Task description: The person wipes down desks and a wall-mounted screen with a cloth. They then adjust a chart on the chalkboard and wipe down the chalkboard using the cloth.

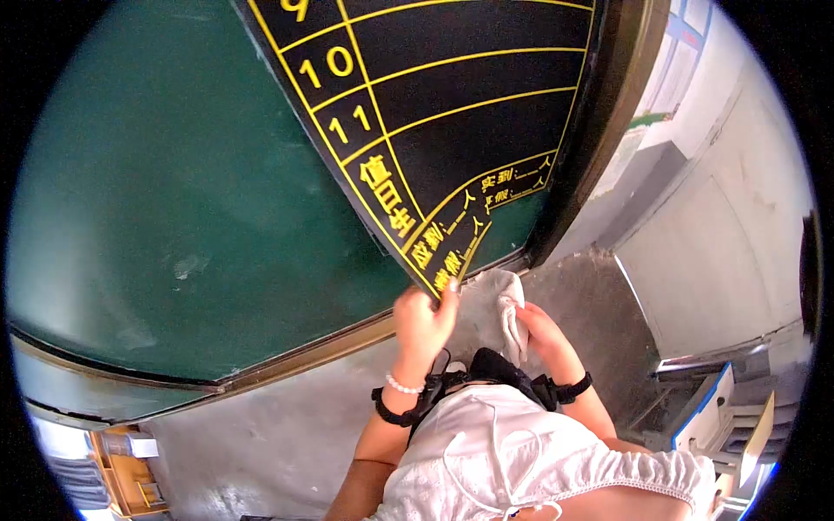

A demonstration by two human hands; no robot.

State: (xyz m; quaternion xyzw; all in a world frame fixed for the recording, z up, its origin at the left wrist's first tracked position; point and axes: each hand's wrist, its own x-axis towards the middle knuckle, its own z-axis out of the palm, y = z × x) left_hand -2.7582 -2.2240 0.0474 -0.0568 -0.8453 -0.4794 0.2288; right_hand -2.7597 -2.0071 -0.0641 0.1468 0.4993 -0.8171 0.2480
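A black chart sheet (469,104) with yellow lines, numbers and characters hangs on the green chalkboard (165,174). Its lower left corner is pinched in my left hand (424,319), and that edge is bent away from the board. My right hand (543,332) grips a whitish, crumpled cloth (511,311) below the chart's lower right part. A beaded bracelet and a black strap sit on my left wrist; another black strap is round my right wrist.
A wooden frame (599,130) edges the board on the right, beside a pale wall (721,234). Grey floor (252,443) lies below. Desks (717,408) stand at the lower right, and a wooden shelf (126,469) at the lower left.
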